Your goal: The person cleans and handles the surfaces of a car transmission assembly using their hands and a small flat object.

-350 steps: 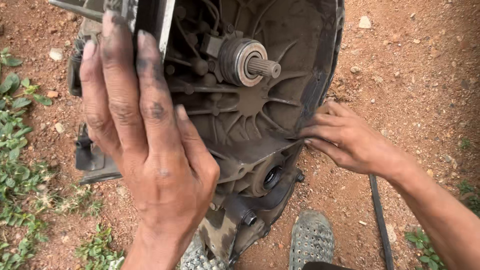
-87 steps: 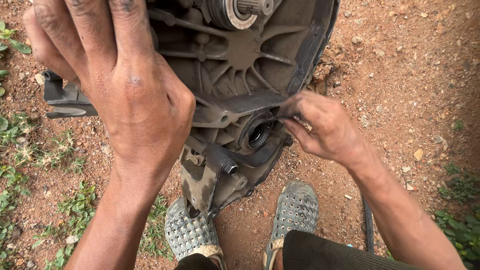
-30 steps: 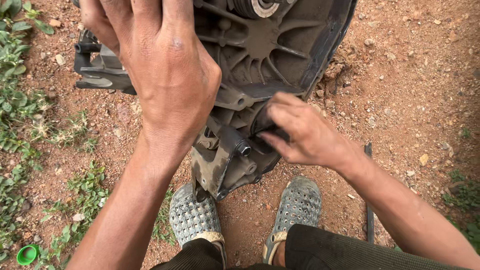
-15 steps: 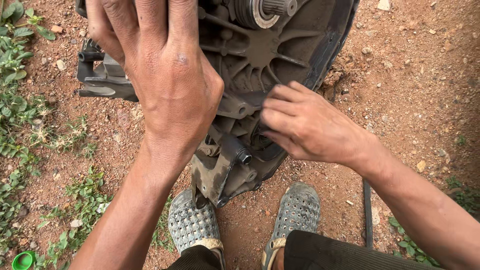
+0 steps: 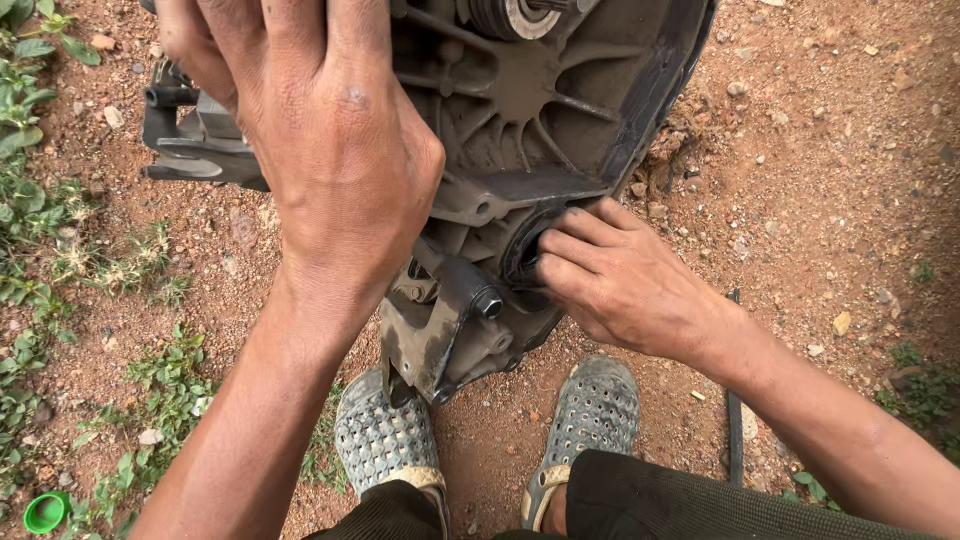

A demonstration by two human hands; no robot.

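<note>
**Hands on a greasy metal housing over red dirt**

Left hand (image 5: 325, 150) lies spread flat on the upper left of the metal housing (image 5: 540, 120), fingers running up out of view, so their tips cannot be seen. This hand and its forearm cover much of the housing's left half. The right hand (image 5: 625, 285) is at the housing's lower right edge, its fingers (image 5: 572, 250) curled together and pushed into a round dark opening (image 5: 522, 262); whether they pinch anything inside is not clear.

The housing is the largest thing here, dark and grimy, with ribs fanning out from a round hub (image 5: 510, 15) that is cut off at the top. It stands tilted on the dirt ground (image 5: 820, 150), its lower end just above the person's feet. A bracket with a bolt head (image 5: 487, 303) sticks out left of the opening.

Below the housing are two grey perforated shoes (image 5: 590, 415), the left one partly under the housing's bottom corner. Dark trousers (image 5: 690, 505) fill the bottom edge. A thin black strip (image 5: 735, 440) lies on the dirt to the right of the shoes, partly behind the right forearm. Left of the housing grow low weeds (image 5: 30, 210), and a small green cap (image 5: 45, 512) sits far down to its left.
</note>
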